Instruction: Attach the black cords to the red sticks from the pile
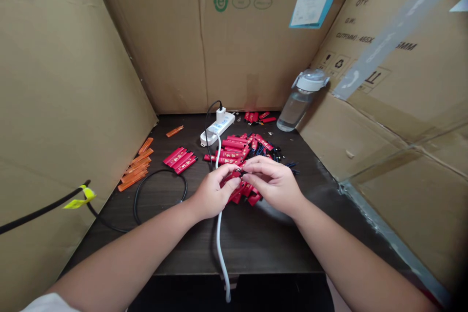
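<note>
My left hand (216, 189) and my right hand (273, 183) meet over a heap of flat red pieces. Thumb and fingers of each are pinched on a small dark piece (239, 172); the fingertips hide most of it, so I cannot tell its kind. The heap of red pieces (234, 145) has gold print and black ends, and spreads behind and below both hands. Thin dark blue wires (263, 145) poke out at its right side. Left of my left hand, several more red pieces (180, 160) lie side by side in a row.
Behind the heap, a white power strip (225, 122) holds a plug; its white cable (219, 239) runs over the table's front edge. A black cable (135, 200) loops at left near orange strips (137, 168). A water bottle (300, 102) leans against the right cardboard wall (387, 122).
</note>
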`<action>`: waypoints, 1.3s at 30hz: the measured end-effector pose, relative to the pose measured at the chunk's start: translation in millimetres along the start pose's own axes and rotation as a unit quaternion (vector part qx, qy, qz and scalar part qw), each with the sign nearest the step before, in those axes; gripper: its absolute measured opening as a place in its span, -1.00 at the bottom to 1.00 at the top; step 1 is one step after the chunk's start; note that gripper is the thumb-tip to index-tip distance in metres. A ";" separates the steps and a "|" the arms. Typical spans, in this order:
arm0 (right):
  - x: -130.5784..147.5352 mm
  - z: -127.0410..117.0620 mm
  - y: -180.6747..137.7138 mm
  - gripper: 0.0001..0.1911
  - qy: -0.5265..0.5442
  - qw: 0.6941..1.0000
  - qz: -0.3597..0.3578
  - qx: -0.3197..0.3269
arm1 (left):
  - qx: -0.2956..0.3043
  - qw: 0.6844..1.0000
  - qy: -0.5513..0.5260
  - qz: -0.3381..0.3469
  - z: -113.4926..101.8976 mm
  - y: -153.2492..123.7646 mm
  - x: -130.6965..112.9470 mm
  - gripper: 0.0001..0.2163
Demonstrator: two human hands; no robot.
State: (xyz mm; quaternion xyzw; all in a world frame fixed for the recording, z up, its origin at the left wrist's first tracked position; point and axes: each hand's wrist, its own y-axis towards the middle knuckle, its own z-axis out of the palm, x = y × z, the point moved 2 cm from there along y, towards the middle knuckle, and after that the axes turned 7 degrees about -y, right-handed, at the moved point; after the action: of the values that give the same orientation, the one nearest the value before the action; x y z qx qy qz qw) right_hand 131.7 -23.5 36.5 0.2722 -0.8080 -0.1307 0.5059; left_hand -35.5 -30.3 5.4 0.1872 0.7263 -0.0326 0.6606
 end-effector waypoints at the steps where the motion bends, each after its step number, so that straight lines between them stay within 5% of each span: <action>1: 0.1 0.2 -0.5 -0.94 -0.011 1.000 -0.002 -0.003 | 0.002 1.000 0.011 0.003 0.2 -0.3 -0.5 -0.74; 13: 1.1 4.4 -3.1 -0.93 -0.046 0.996 -0.068 -0.046 | 0.012 0.999 0.034 -0.005 1.6 -0.6 -6.0 -0.74; 23: 4.0 6.0 -4.4 -0.88 0.039 0.995 -0.046 -0.084 | 0.001 1.000 -0.020 0.002 2.4 -3.6 -3.3 -0.73; 39: 4.5 7.2 -5.3 -0.89 0.017 0.994 -0.042 -0.099 | 0.001 0.999 -0.044 0.004 5.0 -2.7 -7.0 -0.75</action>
State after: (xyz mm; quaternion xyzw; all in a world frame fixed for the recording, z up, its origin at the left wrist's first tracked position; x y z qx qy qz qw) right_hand 125.5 -30.9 34.1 0.2564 -0.7704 -0.2268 0.5379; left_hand -31.2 -35.8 11.0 0.1892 0.6960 -0.0387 0.6916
